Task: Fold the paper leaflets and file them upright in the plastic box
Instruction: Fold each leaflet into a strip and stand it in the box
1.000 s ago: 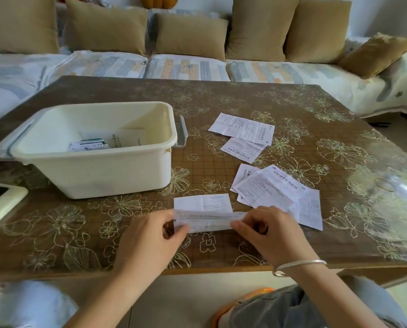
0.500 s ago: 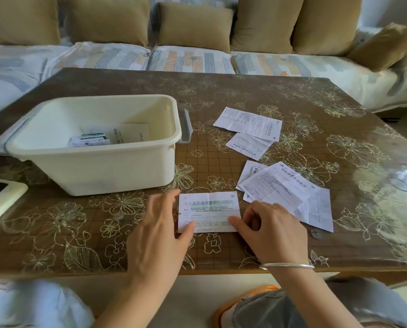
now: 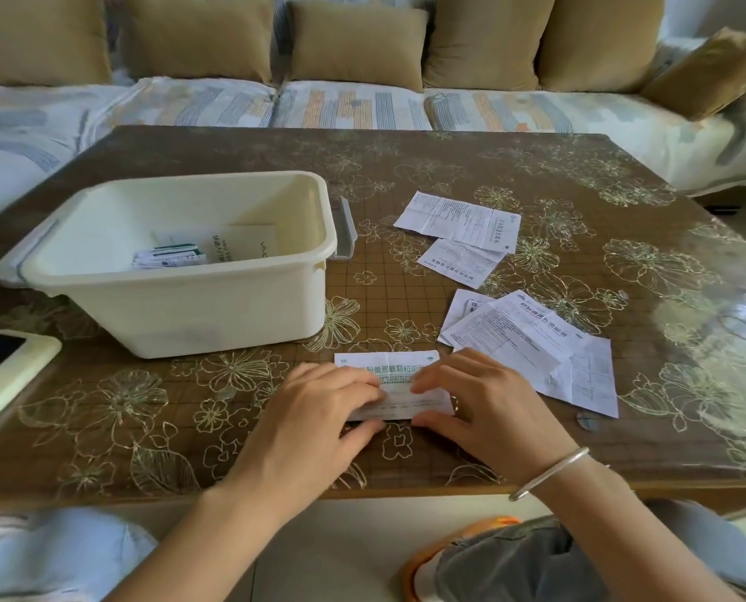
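Both hands work one leaflet (image 3: 395,386) lying on the tabletop (image 3: 536,167) at its near edge, just in front of the plastic box (image 3: 180,297). The near part of the sheet appears turned up over the far part, so the step in hand looks like setting a fold.

To do it well, the edges should be lined up before any pressure goes on. Then the fingertips should run outward from the middle along the fold so the crease comes out sharp and straight. A crisp crease matters here, since a limp or skewed fold would likely slump instead of standing in the box. One hand should pin the paper so it does not skate on the glossy tabletop cover.

The left hand (image 3: 319,421) lies flat over the left part of the leaflet, fingers extended and pressing down, thumb at the near edge. The right hand (image 3: 486,412) mirrors it on the right part. Neither grip is closed around anything; both are open, flat presses on the paper.

More unfolded leaflets (image 3: 531,341) lie to the right, and two others (image 3: 462,232) lie farther off. The box already holds some papers (image 3: 169,256).
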A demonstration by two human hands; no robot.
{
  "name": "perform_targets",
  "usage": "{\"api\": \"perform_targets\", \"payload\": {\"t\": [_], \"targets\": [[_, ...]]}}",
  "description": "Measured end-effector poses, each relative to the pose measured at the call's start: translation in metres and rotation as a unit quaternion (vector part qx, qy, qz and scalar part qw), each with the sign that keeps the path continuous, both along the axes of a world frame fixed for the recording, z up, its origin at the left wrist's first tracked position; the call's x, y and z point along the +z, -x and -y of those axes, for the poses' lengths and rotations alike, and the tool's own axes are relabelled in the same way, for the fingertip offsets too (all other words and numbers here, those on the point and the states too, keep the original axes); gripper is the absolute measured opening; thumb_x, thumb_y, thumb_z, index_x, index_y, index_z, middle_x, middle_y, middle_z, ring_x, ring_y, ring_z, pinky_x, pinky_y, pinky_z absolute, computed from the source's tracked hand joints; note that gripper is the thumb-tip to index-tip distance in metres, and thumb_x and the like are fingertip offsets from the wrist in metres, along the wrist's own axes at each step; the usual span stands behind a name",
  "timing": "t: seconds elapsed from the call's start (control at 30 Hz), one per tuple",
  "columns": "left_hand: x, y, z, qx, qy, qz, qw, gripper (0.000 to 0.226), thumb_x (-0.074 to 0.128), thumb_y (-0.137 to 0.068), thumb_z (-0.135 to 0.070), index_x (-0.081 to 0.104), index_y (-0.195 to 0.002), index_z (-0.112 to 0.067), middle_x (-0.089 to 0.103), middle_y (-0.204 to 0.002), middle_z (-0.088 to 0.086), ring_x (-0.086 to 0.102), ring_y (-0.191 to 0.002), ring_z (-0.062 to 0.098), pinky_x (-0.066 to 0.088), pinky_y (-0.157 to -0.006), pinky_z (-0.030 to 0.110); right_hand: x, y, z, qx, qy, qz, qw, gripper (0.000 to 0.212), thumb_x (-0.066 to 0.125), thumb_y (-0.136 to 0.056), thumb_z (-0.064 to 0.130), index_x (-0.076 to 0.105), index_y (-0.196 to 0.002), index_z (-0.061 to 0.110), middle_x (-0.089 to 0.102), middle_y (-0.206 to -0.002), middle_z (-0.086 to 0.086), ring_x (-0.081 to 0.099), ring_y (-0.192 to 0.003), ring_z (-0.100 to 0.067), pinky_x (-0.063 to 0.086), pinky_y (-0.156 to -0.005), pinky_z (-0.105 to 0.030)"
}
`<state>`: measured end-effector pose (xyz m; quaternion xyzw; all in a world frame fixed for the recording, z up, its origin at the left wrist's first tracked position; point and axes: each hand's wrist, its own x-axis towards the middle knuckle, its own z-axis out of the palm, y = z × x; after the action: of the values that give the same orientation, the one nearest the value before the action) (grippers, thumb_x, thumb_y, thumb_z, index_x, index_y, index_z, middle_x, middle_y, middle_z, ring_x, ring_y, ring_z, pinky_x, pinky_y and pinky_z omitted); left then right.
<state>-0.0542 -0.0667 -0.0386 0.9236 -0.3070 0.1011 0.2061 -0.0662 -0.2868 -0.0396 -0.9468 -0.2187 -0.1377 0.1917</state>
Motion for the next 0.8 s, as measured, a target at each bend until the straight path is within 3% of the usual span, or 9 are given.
{"api": "perform_targets", "payload": {"t": [0.13,0.27,0.4,0.5,0.67,0.73,0.8], "targets": [[0.006,-0.005,-0.001,-0.011,0.002,-0.014,1.0,0.033,0.079,-0.074,-0.041,0.074,-0.105,-0.028,0.069,-0.105,-0.017,0.061,-0.096,0.005,0.037,-0.089,0.021,0.001,-0.001,0.0,-0.001,0.015,0.03,0.999,0.024,0.051,-0.088,0.048,0.067,-0.09,0.031,0.07,-0.087,0.015,0.063,-0.083,-0.007,0.054,-0.054,-0.031],[0.005,-0.009,0.003,0.008,0.016,0.001,1.0,0.023,0.08,-0.076,-0.025,0.074,-0.098,-0.024,0.07,-0.096,-0.012,0.063,-0.088,0.01,0.047,-0.081,0.028,0.0,0.003,-0.003,-0.043,-0.012,0.063,0.997,0.026,0.048,-0.092,0.038,0.07,-0.089,0.025,0.067,-0.077,0.009,0.062,-0.069,-0.009,0.05,-0.044,-0.033],[0.003,-0.001,0.002,0.028,0.037,0.032,0.998,0.01,0.077,-0.08,-0.016,0.073,-0.087,-0.023,0.067,-0.08,-0.012,0.058,-0.071,0.01,0.046,-0.067,0.031,0.003,0.013,-0.007,-0.066,-0.056,0.065,0.994,0.026,0.048,-0.092,0.039,0.066,-0.082,0.023,0.061,-0.069,0.012,0.055,-0.059,-0.007,0.047,-0.043,-0.032],[0.002,0.007,0.0,0.048,0.069,-0.008,0.996,0.006,0.073,-0.084,-0.021,0.07,-0.083,-0.026,0.063,-0.075,-0.017,0.054,-0.067,0.003,0.043,-0.065,0.025,0.002,0.02,-0.011,-0.088,-0.094,0.054,0.99,0.026,0.046,-0.091,0.041,0.064,-0.081,0.025,0.058,-0.068,0.013,0.054,-0.056,-0.007,0.048,-0.046,-0.033],[-0.005,0.005,0.006,0.11,0.124,-0.056,0.985,0.013,0.071,-0.085,-0.025,0.067,-0.098,-0.025,0.062,-0.091,-0.014,0.058,-0.076,0.006,0.05,-0.067,0.028,0.005,0.015,-0.021,-0.133,-0.087,0.04,0.987,0.027,0.052,-0.083,0.051,0.065,-0.094,0.03,0.063,-0.072,0.012,0.053,-0.055,-0.005,0.048,-0.044,-0.027],[-0.008,0.005,0.008,0.123,0.12,-0.048,0.984,0.023,0.073,-0.083,-0.021,0.066,-0.105,-0.023,0.062,-0.098,-0.011,0.061,-0.08,0.01,0.051,-0.069,0.029,0.005,0.011,-0.024,-0.134,-0.05,0.041,0.989,0.027,0.062,-0.077,0.05,0.063,-0.096,0.03,0.061,-0.076,0.018,0.054,-0.062,-0.006,0.041,-0.045,-0.019],[-0.01,0.005,0.009,0.124,0.118,-0.046,0.984,0.033,0.076,-0.081,-0.02,0.064,-0.111,-0.022,0.061,-0.105,-0.01,0.061,-0.084,0.01,0.05,-0.072,0.026,0.003,0.008,-0.025,-0.135,-0.024,0.019,0.99,0.029,0.069,-0.077,0.047,0.063,-0.098,0.03,0.06,-0.084,0.019,0.055,-0.074,-0.009,0.041,-0.05,-0.02]]}}
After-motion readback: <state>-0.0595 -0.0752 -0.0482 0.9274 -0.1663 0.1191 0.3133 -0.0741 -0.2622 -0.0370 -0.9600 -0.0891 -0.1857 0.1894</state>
